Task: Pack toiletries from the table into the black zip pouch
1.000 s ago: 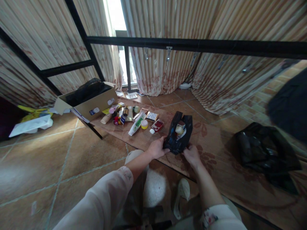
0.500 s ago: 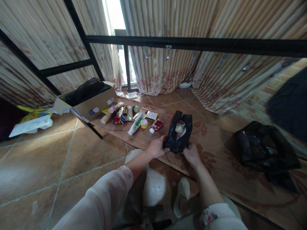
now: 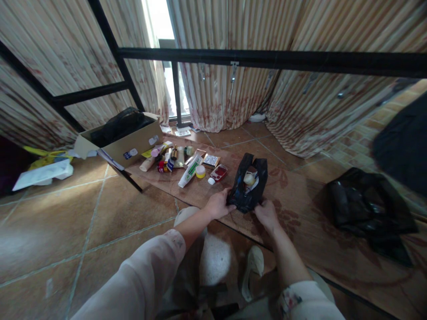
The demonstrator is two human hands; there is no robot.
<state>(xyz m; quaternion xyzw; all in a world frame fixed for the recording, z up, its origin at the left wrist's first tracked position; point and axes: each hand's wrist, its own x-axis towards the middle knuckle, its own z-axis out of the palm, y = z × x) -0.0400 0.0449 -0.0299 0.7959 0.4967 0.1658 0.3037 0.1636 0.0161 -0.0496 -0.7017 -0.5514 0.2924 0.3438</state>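
Note:
A black plastic bag [image 3: 240,189] stands upright on the low table [image 3: 283,222], its mouth open, with a pale round item and other contents showing inside. My left hand [image 3: 220,203] grips the bag's lower left side, thumb toward me. On the lower right side, my right hand [image 3: 267,214] holds the bag too, its fingertips partly hidden behind the plastic. Left of the bag lie a red-lidded clear case [image 3: 219,172], a small yellow-and-white jar [image 3: 200,172], a white and green tube [image 3: 190,171] and a glittery palette [image 3: 211,160].
Several bottles and tubes cluster near a gold-capped bottle [image 3: 174,153]. A cardboard box [image 3: 140,144] with black plastic inside sits at the table's left end. Another black bag [image 3: 370,204] rests at the right. A black metal rail [image 3: 267,58] crosses before the curtains [image 3: 213,98].

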